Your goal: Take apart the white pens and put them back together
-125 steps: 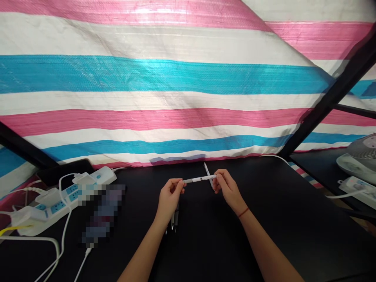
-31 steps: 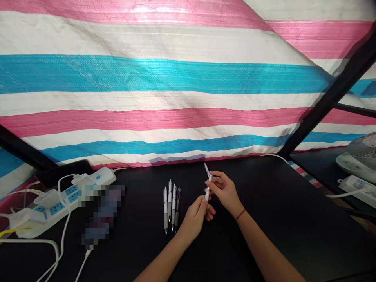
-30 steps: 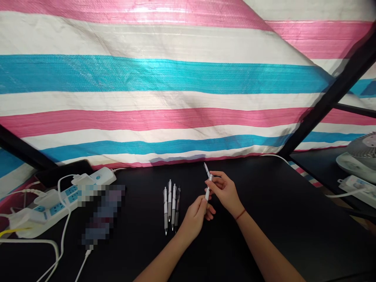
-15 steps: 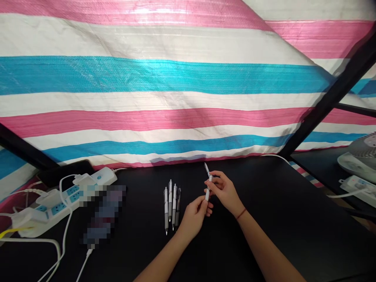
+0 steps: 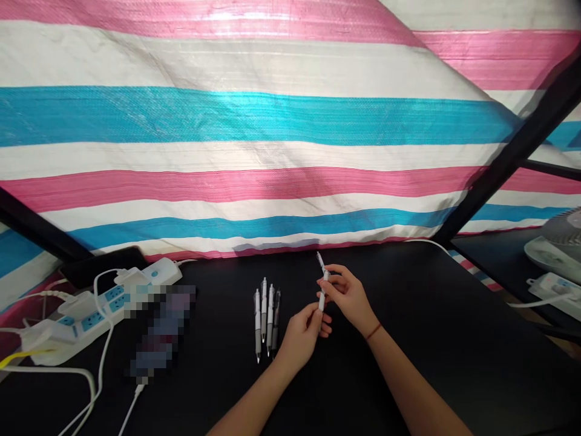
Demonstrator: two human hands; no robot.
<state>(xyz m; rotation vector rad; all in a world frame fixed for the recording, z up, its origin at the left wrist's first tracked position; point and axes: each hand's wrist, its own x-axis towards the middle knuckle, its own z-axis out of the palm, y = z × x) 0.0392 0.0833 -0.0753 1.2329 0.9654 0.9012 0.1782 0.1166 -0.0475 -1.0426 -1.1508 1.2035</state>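
Observation:
Both hands are over the black tabletop with a white pen [image 5: 322, 298] between them. My left hand [image 5: 300, 334] pinches its lower end, thumb and fingers closed around it. The thumb and fingertips of my right hand [image 5: 348, 293] grip the upper part, hiding some of the barrel. Just beyond the right fingertips, another slim white pen-like piece [image 5: 320, 260] points away at a different angle. Whether it joins the held pen I cannot tell. Left of my left hand, several click pens lie side by side, among them a white-and-grey pen [image 5: 258, 324] and a dark pen [image 5: 276, 315].
On the left lie a white power strip [image 5: 102, 315] with plugs and cables, and a blurred-out phone-like item [image 5: 163, 333] on a white cord. A striped tarp [image 5: 272, 121] hangs behind the black table [image 5: 363, 387]. A fan [image 5: 560, 242] and another power strip [image 5: 556, 292] stand at right.

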